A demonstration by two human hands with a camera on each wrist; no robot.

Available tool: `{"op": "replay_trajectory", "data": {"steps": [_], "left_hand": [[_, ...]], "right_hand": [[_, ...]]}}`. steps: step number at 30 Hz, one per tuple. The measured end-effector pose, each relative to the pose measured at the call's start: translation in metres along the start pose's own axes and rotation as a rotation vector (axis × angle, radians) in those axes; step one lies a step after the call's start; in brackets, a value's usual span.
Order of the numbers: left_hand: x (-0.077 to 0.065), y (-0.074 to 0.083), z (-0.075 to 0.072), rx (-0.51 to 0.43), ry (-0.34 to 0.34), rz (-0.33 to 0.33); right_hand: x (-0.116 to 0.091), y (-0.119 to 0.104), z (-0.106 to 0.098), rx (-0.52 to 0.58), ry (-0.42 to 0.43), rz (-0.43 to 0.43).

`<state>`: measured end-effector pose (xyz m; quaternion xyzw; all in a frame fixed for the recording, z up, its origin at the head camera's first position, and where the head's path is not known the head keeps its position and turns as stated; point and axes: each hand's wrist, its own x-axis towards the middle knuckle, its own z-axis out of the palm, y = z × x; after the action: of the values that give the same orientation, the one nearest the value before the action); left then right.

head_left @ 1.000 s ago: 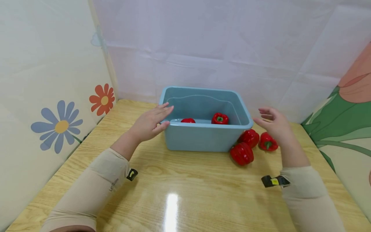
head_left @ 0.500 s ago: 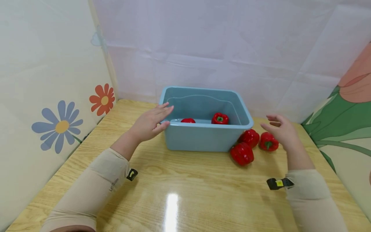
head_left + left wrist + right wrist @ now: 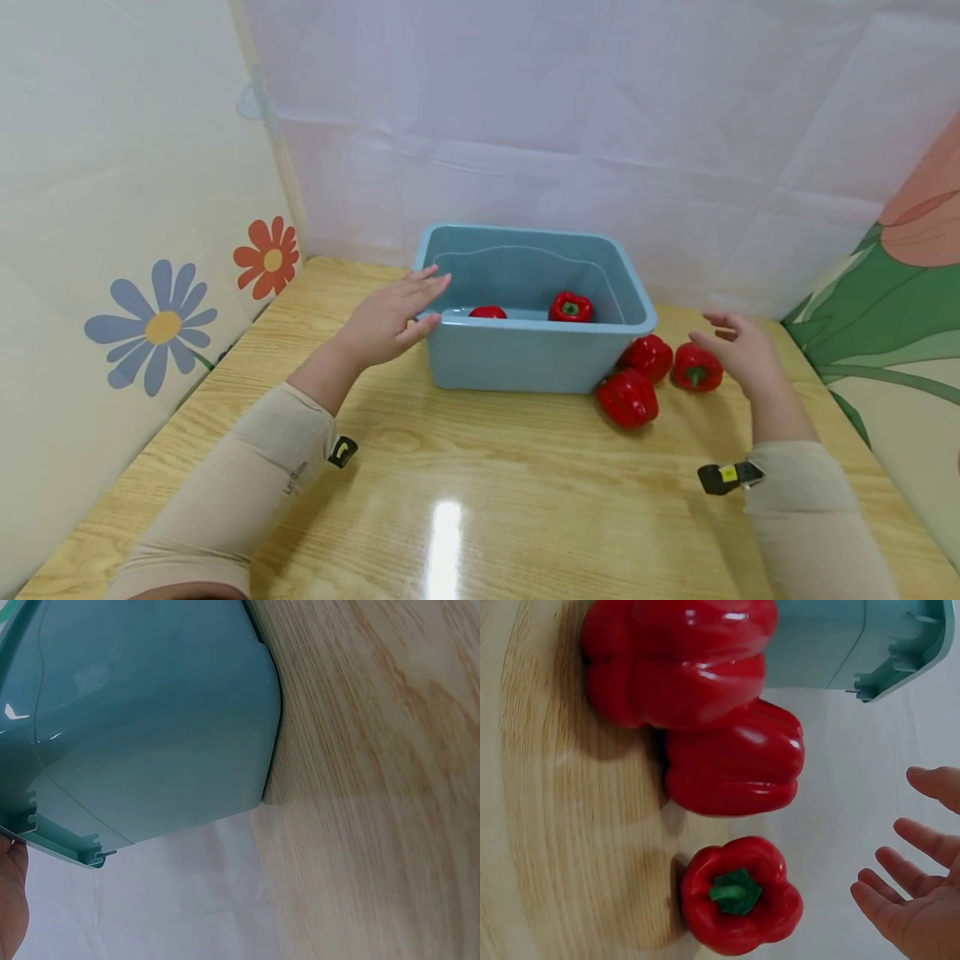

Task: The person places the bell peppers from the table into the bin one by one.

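My left hand (image 3: 386,321) rests with its fingers extended on the left rim of a light blue plastic bin (image 3: 525,358). Inside the bin are two red bell peppers; one (image 3: 571,307) shows its green stem, while only the top of the other (image 3: 488,312) rises above the front wall. My right hand (image 3: 742,354) is held in the air, its fingers relaxed and holding nothing. Nearest to it is a red bell pepper (image 3: 739,896) with its stem facing out. Two more red bell peppers, one in front (image 3: 628,399) and one behind (image 3: 647,359), lie by the bin's right front corner.
The bin stands on a wood-grain table (image 3: 480,467), close to a pale cloth backdrop (image 3: 525,125). A flower-printed wall (image 3: 161,327) borders the left side, and a leaf-printed one (image 3: 900,333) the right.
My right hand has moved right and lower, away from the bin's right rim toward the stem-out pepper. My left hand, the bin and the peppers have stayed put.
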<state>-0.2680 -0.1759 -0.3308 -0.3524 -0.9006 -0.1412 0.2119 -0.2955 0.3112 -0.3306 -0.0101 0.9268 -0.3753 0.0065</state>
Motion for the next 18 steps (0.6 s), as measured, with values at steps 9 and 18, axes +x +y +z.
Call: {"op": "replay_trajectory", "data": {"steps": [9,18], "left_hand": [[0.001,0.001,-0.001,-0.009,0.0,-0.001],[0.0,0.001,-0.001,-0.011,-0.002,-0.004]], "right_hand": [[0.004,0.017,0.0,-0.017,0.029,-0.02],[0.009,0.032,0.0,-0.064,0.012,0.062]]}}
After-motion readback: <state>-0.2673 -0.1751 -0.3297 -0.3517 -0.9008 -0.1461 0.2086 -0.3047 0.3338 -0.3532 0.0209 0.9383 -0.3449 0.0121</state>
